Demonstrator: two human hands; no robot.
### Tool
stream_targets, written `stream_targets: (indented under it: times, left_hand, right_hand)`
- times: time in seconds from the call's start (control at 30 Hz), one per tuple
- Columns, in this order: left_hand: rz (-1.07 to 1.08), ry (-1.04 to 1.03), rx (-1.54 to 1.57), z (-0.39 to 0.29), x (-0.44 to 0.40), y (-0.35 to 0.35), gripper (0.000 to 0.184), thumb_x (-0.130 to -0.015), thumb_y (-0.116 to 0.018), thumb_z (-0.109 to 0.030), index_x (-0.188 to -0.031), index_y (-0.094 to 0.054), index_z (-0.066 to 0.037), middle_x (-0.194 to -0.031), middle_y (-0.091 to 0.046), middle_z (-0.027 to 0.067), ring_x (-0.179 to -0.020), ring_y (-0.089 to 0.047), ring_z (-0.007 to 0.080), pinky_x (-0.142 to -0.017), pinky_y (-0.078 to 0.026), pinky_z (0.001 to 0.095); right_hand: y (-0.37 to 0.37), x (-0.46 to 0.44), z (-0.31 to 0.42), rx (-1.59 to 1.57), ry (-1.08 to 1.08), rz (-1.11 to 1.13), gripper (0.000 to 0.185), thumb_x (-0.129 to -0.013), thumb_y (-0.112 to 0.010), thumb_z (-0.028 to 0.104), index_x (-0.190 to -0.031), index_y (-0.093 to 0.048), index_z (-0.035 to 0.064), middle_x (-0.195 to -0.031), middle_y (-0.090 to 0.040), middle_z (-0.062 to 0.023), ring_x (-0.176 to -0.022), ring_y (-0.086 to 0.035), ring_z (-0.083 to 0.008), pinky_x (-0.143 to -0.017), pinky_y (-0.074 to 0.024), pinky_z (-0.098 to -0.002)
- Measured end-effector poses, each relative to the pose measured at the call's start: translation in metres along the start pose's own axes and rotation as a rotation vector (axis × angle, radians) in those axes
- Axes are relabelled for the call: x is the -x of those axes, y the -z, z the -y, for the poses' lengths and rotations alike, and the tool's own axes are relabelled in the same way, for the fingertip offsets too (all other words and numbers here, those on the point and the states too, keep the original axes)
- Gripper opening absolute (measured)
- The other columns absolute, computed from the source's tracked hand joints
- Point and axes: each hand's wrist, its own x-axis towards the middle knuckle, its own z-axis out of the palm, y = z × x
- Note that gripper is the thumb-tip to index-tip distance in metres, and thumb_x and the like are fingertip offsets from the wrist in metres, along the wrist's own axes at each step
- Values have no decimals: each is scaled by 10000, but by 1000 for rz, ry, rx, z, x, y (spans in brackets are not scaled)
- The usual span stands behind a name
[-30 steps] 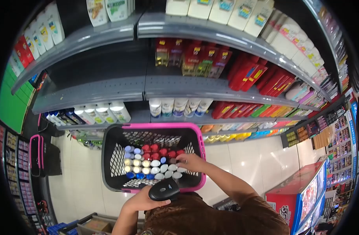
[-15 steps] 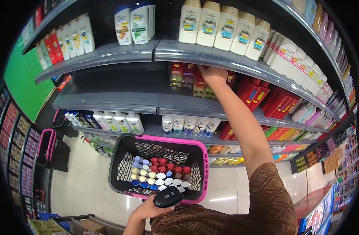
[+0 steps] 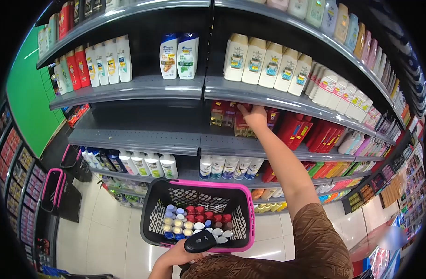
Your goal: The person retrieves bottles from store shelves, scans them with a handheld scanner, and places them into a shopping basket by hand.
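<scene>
My right hand (image 3: 254, 117) reaches onto the middle shelf, its fingers closed over the upper part of a red box (image 3: 244, 130) with a gold-toned lower part. More red-topped boxes (image 3: 217, 114) stand just left of it; the hand and the shelf above hide part of the group. Low in front of my body, my left hand (image 3: 179, 255) is wrapped around a black rounded grip (image 3: 200, 242) with an oval mark on top. The grip overlaps the near rim of a black basket with a pink edge (image 3: 251, 209). Several bottles with red, white, cream and blue caps (image 3: 194, 218) stand inside.
White gold-capped bottles (image 3: 257, 60) line the shelf above my right hand. Red bottles (image 3: 294, 130) stand to its right, and white containers (image 3: 229, 166) on the shelf below. Black baskets with pink handles (image 3: 52, 190) stand at left on the tiled floor (image 3: 113, 232).
The camera view has shifted, so the shelves and basket appear lower. My right hand stays at the red boxes, its fingers showing more clearly now. My left hand keeps the black grip.
</scene>
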Motion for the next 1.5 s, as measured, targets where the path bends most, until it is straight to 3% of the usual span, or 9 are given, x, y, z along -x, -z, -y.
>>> stream_targets:
  times: [0.1, 0.13, 0.3, 0.43, 0.5, 0.63, 0.7, 1.07, 1.5]
  left_hand:
    - [7, -40, -7, -5, 5, 8, 361, -874, -824, -144, -1162, -650, -14, -898, -691, 14, -703, -654, 86, -609, -551, 265]
    - [10, -40, -22, -6, 7, 11, 357, -872, -827, -151, -1154, -653, -18, -890, -689, 12, -703, -654, 86, -610, -551, 262]
    - [12, 4, -69, -5, 7, 17, 368, -862, -831, -131, -1162, -649, -20, -875, -694, 10, -721, -661, 90, -623, -556, 264]
    - [-18, -31, 58, -12, 1, 2, 315, -853, -840, -124, -1095, -672, -12, -821, -682, -9, -696, -618, 73, -639, -522, 266]
    - [35, -3, 10, -28, -4, -6, 347, -841, -848, -120, -1119, -669, -13, -837, -689, -9, -712, -623, 70, -661, -525, 264]
    - [122, -114, -149, -53, -22, -30, 450, -769, -882, -92, -1157, -673, -5, -996, -735, 56, -874, -667, 126, -826, -543, 305]
    - [288, -246, -275, -63, -41, -42, 481, -757, -881, -91, -1174, -664, 12, -1014, -744, 110, -886, -704, 185, -841, -549, 319]
    - [334, -161, -410, -70, -87, -109, 422, -691, -820, -184, -1035, -676, 13, -904, -706, 192, -775, -683, 390, -709, -541, 398]
    - [272, -163, -412, -54, -73, -110, 410, -663, -803, -186, -1005, -680, 4, -869, -706, 206, -764, -680, 419, -691, -548, 416]
  right_hand:
    - [-4, 2, -17, -84, 218, -107, 635, -833, -807, 378, -1291, -590, -4, -1265, -633, -278, -1137, -607, -468, -985, -492, -470]
    - [-1, 12, -9, -170, 204, -185, 512, -850, -812, 260, -1252, -622, 6, -1200, -670, -226, -1102, -645, -391, -984, -496, -417]
    - [52, 83, 26, -536, -41, -126, 334, -911, -757, 142, -1185, -619, 11, -1185, -672, -133, -1082, -628, -194, -955, -487, -323]
    - [109, 139, 25, -1418, -329, -410, 206, -1004, -591, 93, -1203, -574, 40, -1168, -676, -142, -1083, -645, -222, -998, -505, -363]
    - [128, 174, 9, -1670, -558, -404, 277, -970, -560, 196, -1213, -582, 66, -1032, -702, -124, -1023, -674, -307, -930, -542, -433]
    - [141, 239, 0, -2075, -1056, 211, 442, -885, -641, 281, -1279, -580, 90, -905, -669, -85, -920, -680, -341, -823, -564, -491]
    - [137, 269, -1, -2199, -1057, 338, 454, -887, -632, 277, -1296, -572, 90, -879, -644, -76, -913, -671, -352, -806, -568, -491]
    - [141, 306, -31, -2247, -1285, 485, 484, -876, -629, 254, -1304, -564, 38, -908, -660, -103, -936, -676, -366, -876, -526, -453]
    - [140, 315, -50, -2197, -1273, 535, 463, -921, -565, 239, -1332, -566, 26, -930, -656, -100, -955, -685, -364, -868, -562, -502]
